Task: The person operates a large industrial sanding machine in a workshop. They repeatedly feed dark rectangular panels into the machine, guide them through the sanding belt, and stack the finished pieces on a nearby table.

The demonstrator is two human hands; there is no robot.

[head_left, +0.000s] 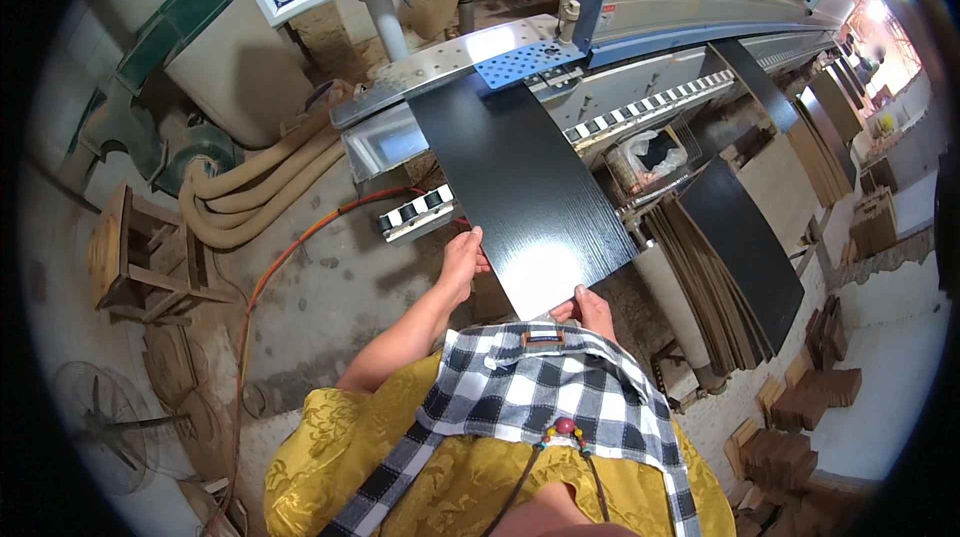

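Observation:
A long black board [520, 177] with a glossy wood grain lies flat in front of me. Its far end sits under the perforated blue plate [530, 63] of a long machine. My left hand [464, 262] grips the board's left edge near its close corner, thumb on top and fingers underneath. At the near edge, towards the right corner, my right hand [588, 311] pinches the board with its thumb on the upper face. Fingers under the board are partly hidden. A short roller rail [418, 214] stands beside the board's left edge.
Stacked boards [730, 257] with a black top stand at the right. Behind them is a lined wire basket [648, 159]. A roller strip [650, 109] runs along the machine. Left are thick hoses [270, 187], a red hose [300, 242], a wooden stool [165, 257] and a fan [100, 427].

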